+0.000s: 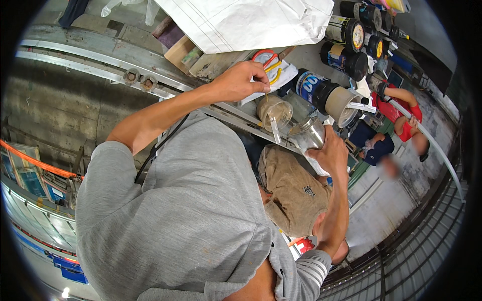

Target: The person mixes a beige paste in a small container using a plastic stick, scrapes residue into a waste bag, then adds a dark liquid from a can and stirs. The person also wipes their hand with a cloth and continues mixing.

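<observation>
My left hand is closed in a pinch on a thin stick, whose lower end goes into a clear cup with a cloudy, brownish look. My right hand is wrapped round a clear jar, tilted beside that cup. A white strip leans against the cup. Just past my left hand lie red-handled scissors and a yellow-handled tool on white paper. What the jar holds, if anything, is too unclear to tell.
Black tubs with blue labels and a wide cup stand close on the right, with more tubs behind. A white sheet covers the far bench. A person in a brown shirt is near my right arm; others are farther right.
</observation>
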A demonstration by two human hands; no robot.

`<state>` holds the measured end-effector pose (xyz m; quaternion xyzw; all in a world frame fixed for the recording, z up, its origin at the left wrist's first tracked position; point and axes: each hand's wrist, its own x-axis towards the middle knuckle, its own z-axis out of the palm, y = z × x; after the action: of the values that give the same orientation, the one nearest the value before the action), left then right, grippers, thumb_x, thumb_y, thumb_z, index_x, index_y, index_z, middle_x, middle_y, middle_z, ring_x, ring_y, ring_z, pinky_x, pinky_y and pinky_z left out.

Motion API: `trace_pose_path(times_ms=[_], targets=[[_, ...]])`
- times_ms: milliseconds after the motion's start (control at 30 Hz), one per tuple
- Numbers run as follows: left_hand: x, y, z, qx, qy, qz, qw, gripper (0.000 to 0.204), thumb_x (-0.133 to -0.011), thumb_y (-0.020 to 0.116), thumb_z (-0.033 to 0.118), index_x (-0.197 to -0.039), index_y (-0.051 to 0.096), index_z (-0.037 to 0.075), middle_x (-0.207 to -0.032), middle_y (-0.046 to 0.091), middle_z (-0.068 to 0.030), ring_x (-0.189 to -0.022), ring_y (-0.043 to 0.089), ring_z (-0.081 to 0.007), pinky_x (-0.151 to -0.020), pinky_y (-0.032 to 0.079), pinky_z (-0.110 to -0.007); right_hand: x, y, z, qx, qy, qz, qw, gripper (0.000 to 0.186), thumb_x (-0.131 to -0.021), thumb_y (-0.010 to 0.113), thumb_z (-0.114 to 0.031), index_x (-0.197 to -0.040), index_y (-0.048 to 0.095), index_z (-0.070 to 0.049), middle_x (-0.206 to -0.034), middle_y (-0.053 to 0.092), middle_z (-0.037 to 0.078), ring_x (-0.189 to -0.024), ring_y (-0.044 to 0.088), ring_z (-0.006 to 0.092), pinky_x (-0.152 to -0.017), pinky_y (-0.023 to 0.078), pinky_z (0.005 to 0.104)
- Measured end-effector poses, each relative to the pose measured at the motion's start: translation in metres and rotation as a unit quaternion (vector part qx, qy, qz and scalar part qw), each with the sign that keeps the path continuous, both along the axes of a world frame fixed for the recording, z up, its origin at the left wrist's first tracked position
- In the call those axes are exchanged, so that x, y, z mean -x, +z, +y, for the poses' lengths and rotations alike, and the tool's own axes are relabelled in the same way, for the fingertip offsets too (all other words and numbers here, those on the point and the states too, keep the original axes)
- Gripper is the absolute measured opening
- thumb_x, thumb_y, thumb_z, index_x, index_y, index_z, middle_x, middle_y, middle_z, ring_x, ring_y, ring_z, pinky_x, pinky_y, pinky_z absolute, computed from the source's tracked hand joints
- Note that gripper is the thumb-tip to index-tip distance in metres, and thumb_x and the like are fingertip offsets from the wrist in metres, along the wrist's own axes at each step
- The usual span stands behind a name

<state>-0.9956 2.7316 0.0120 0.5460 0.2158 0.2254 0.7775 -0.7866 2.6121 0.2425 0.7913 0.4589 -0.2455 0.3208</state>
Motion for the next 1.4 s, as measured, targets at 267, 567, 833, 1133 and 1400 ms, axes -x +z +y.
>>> trace_pose_path(times_ms=[267, 567, 833, 1133, 1400], targets=[[0.001, 0.001, 0.001, 0.006, 0.0, -0.015, 1.0, 0.015, -0.087, 0.074, 0.012, -0.089, 0.071, -0.003, -0.089, 0.062, -0.009, -0.087, 0.057, -0.019, -0.078, 0.044, -0.033, 0.008, 0.009, 0.004, 0.017, -0.006, -0.001, 1.0, 0.055, -0.059, 0.088, -0.02, -0.097, 0.051, -0.003, -0.09, 0.068, 0.021, -0.09, 0.066, 0.0436, -0.078, 0.048, 0.0501], [-0.005, -0.002, -0.006, -0.009, 0.001, -0.023, 1.0, 0.013, -0.087, 0.073, 0.011, -0.09, 0.072, -0.002, -0.088, 0.062, -0.0081, -0.087, 0.057, -0.0188, -0.079, 0.045, -0.032, 0.005, 0.004, 0.006, 0.009, -0.009, 0.01, 1.0, 0.056, -0.06, 0.088, -0.021, -0.099, 0.052, -0.002, -0.089, 0.068, 0.022, -0.091, 0.066, 0.0443, -0.079, 0.048, 0.05], [-0.005, -0.005, -0.003, 0.005, 0.002, -0.027, 1.0, 0.018, -0.086, 0.074, 0.015, -0.091, 0.072, -0.002, -0.088, 0.064, -0.0099, -0.084, 0.06, -0.0209, -0.077, 0.046, -0.034, 0.0, -0.001, 0.006, 0.012, -0.03, 0.006, 0.999, 0.059, -0.059, 0.089, -0.021, -0.102, 0.053, -0.001, -0.094, 0.069, 0.025, -0.095, 0.066, 0.0452, -0.081, 0.049, 0.0496], [-0.009, -0.001, -0.006, -0.003, -0.006, -0.032, 0.999, 0.014, -0.087, 0.073, 0.011, -0.091, 0.071, -0.003, -0.087, 0.061, -0.0074, -0.083, 0.056, -0.0172, -0.076, 0.044, -0.031, -0.003, -0.003, -0.002, -0.003, -0.027, 0.005, 1.0, 0.06, -0.058, 0.089, -0.021, -0.103, 0.054, -0.001, -0.093, 0.07, 0.024, -0.093, 0.066, 0.0456, -0.08, 0.049, 0.0501], [-0.007, 0.005, 0.0, -0.005, -0.033, -0.002, 0.999, 0.013, -0.089, 0.073, 0.013, -0.091, 0.073, 0.001, -0.089, 0.062, -0.0046, -0.085, 0.054, -0.0158, -0.075, 0.041, -0.029, -0.002, -0.005, -0.005, -0.012, -0.06, 0.011, 0.998, 0.065, -0.057, 0.088, -0.02, -0.11, 0.055, -0.002, -0.094, 0.069, 0.026, -0.095, 0.066, 0.0463, -0.079, 0.049, 0.0503]])
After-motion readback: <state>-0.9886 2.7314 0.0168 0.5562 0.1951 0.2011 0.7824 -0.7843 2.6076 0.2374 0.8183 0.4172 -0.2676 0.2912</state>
